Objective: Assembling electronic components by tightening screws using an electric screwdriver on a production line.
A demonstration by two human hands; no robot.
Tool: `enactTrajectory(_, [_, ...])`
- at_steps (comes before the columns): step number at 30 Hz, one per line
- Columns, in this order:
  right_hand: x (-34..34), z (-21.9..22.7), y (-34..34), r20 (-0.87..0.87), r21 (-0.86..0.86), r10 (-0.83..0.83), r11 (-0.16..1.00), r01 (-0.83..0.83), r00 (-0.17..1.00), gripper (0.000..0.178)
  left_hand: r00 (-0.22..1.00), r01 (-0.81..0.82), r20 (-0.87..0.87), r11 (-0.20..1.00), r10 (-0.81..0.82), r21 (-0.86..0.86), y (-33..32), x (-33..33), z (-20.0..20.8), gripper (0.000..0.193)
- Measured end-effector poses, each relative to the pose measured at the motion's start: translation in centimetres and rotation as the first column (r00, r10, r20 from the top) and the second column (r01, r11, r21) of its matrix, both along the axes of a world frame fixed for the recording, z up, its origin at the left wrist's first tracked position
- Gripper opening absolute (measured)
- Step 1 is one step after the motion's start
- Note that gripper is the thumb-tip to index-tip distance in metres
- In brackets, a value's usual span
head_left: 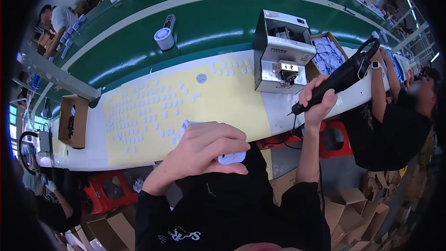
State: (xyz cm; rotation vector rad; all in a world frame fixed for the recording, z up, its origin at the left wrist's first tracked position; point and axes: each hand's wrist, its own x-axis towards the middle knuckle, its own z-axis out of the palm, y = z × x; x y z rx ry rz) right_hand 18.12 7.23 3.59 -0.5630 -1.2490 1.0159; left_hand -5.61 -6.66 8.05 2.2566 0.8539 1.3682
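Observation:
My left hand (200, 151) is wrapped round a white plastic housing (231, 158), its rounded end showing below my fingers near the table's front edge. Most of that piece is hidden by the hand. Raised to the right, my right hand (320, 102) grips a black electric screwdriver (337, 81); its thin bit slants down to the left, over the table and touching nothing. Just beyond stands a silver and black screw feeder (284, 56). Many small white oval parts (125, 116) lie in rough rows on a yellow sheet (223, 111) to the left.
A green conveyor belt (209, 23) runs behind the table, carrying a white round-headed device (164, 38). A carton of white parts (327, 56) sits behind the feeder; another carton (80, 125) stands far left. A co-worker (395, 125) is close on the right, beside a red stool (335, 139).

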Motion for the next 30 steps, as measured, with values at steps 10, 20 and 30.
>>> enactTrajectory(10, [0.5,-0.2,0.2,0.002,-0.032,0.047,0.998,-0.047,0.999,0.05,0.963,-0.227,-0.158,0.972,0.216,-0.053,1.1,-3.3,0.4,0.038])
enactTrajectory(20, [0.2,11.5,5.0,-0.372,0.518,0.243,0.855,-0.017,0.896,0.062,0.719,-0.69,-0.31,0.695,0.623,-0.202,11.5,-11.8,0.5,0.022])
enactTrajectory(30, [-4.0,6.8,13.0,0.014,0.552,-0.465,0.742,0.38,0.885,0.031,0.284,-0.805,-0.62,0.533,0.732,0.26,17.2,-22.6,-3.8,0.031])
